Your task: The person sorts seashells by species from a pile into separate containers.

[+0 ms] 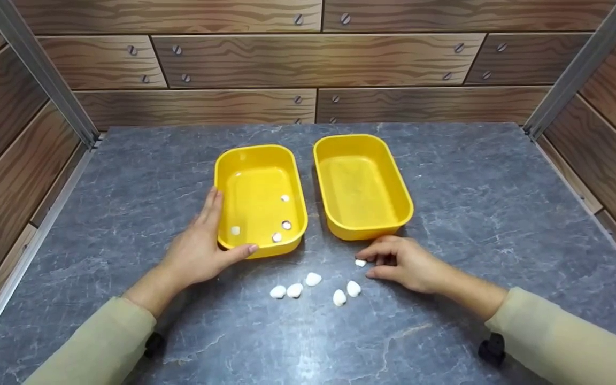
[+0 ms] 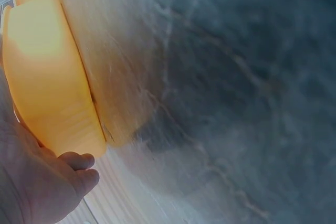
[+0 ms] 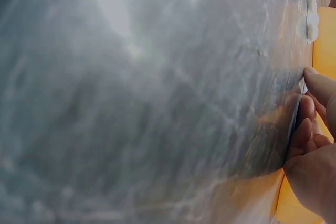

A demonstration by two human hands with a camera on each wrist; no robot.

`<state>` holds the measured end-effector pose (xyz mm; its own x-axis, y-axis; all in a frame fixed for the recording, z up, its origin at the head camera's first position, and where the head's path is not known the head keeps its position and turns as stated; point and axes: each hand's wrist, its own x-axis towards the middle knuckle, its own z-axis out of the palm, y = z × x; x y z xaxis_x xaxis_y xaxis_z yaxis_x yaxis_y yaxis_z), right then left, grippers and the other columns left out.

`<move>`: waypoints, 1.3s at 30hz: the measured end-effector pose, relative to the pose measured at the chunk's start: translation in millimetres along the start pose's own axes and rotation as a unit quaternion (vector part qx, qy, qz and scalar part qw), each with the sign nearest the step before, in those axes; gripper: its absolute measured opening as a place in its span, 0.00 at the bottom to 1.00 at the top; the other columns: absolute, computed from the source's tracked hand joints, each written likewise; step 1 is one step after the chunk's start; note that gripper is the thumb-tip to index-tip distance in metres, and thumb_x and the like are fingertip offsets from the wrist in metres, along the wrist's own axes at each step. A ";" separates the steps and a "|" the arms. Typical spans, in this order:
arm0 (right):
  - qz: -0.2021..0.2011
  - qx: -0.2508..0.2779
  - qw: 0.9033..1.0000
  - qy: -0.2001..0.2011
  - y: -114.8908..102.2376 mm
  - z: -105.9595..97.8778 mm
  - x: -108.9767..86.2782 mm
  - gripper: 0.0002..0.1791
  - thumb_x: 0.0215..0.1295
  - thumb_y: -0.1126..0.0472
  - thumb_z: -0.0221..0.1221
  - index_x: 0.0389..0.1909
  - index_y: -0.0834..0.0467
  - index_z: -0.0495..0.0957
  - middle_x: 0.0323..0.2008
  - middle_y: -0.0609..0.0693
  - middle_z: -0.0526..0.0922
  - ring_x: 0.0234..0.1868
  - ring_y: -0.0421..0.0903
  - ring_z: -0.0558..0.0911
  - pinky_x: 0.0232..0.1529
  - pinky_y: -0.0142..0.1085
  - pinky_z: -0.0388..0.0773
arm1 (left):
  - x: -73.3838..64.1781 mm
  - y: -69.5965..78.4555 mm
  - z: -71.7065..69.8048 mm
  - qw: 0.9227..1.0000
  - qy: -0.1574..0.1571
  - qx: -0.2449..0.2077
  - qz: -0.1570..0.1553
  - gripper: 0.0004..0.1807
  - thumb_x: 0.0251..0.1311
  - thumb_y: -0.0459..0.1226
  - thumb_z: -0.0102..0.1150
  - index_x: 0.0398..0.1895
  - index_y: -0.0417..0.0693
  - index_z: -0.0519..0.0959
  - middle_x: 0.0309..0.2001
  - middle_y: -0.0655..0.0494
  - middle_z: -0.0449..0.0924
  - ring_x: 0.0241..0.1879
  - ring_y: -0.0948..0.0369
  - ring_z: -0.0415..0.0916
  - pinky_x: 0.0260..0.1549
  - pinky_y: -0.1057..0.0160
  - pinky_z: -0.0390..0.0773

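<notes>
My left hand (image 1: 198, 248) rests against the near left corner of the left yellow tray (image 1: 261, 249), its straight fingers along the outer left wall and its thumb along the near rim. Several small white pieces, like shells or pebbles, lie in that tray, one white piece (image 1: 236, 230) near its left wall. In front of the right yellow tray (image 1: 364, 233), my right hand (image 1: 407, 264) reaches down with bent fingers. A small white piece (image 1: 360, 263) sits at its index fingertip, partly covered, and the thumb is a little apart from it.
More white pieces lie on the grey marbled table (image 1: 479, 214) between the forearms, among them a white piece (image 1: 313, 279) and a pair of white pieces, one nearer the right hand (image 1: 354, 289). Wood-patterned walls (image 1: 318, 61) enclose the table at the back and sides.
</notes>
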<state>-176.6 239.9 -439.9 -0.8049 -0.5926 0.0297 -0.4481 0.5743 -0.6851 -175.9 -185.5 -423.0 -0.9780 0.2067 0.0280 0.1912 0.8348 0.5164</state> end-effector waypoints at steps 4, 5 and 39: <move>-0.005 0.001 1.000 0.001 1.8 1.0 0.4 0.14 0.68 0.59 0.73 0.54 0.51 0.90 0.47 0.43 0.87 0.49 0.44 0.82 0.53 0.37 0.79 | -0.2 -0.3 0.7 1.000 -0.001 -0.002 0.001 0.72 0.58 0.76 0.60 0.88 0.48 0.33 0.87 0.50 0.29 0.78 0.31 0.54 0.67 0.27 0.65; -0.007 0.002 1.000 0.002 2.2 1.2 0.5 0.14 0.68 0.59 0.73 0.53 0.52 0.90 0.47 0.43 0.87 0.49 0.44 0.82 0.53 0.37 0.79 | -0.2 -0.4 0.9 1.000 -0.001 -0.003 0.001 0.72 0.57 0.76 0.60 0.88 0.48 0.34 0.87 0.50 0.30 0.78 0.31 0.54 0.66 0.27 0.66; -0.048 0.009 0.999 0.010 3.5 1.9 2.2 0.06 0.71 0.61 0.69 0.45 0.51 0.90 0.42 0.45 0.87 0.46 0.45 0.82 0.51 0.37 0.78 | 0.8 1.0 -0.6 1.000 -0.004 -0.002 -0.007 0.71 0.58 0.74 0.62 0.88 0.47 0.35 0.87 0.50 0.31 0.77 0.29 0.54 0.67 0.27 0.65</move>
<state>-179.2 239.6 -443.6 -0.7663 -0.6331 0.1094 -0.5164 0.5058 -0.6910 -176.5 -184.8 -421.9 -0.9797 0.2000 0.0136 0.1778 0.8357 0.5196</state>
